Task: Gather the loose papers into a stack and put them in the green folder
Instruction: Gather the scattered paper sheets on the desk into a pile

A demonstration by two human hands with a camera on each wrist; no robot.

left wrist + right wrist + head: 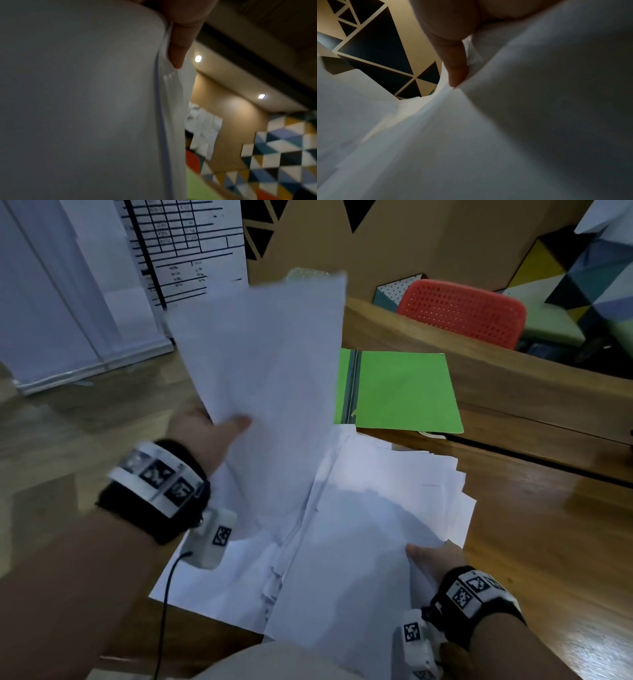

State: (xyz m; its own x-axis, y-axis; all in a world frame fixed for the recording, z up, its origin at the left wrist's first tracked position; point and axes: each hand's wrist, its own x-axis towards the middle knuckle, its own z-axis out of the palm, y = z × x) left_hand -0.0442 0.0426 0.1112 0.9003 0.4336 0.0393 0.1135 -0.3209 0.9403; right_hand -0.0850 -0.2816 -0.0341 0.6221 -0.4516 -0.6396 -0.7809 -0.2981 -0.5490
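The left hand (209, 433) pinches raised sheets (267, 364) above the worktop (548, 525). The right hand (435, 559) grips the messy paper pile (359, 525) at the near edge. The green folder (404, 392) lies closed behind it.

The papers (359, 525) are looking thin, matt and smooth; the folder (404, 390) is showing matt green card, the table (548, 525) is gleaming with glossy varnished wood, and the chair (462, 311) is showing perforated red plastic.

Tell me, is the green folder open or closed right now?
Closed. The green folder lies flat on the desk with its cover down, no papers inside showing.
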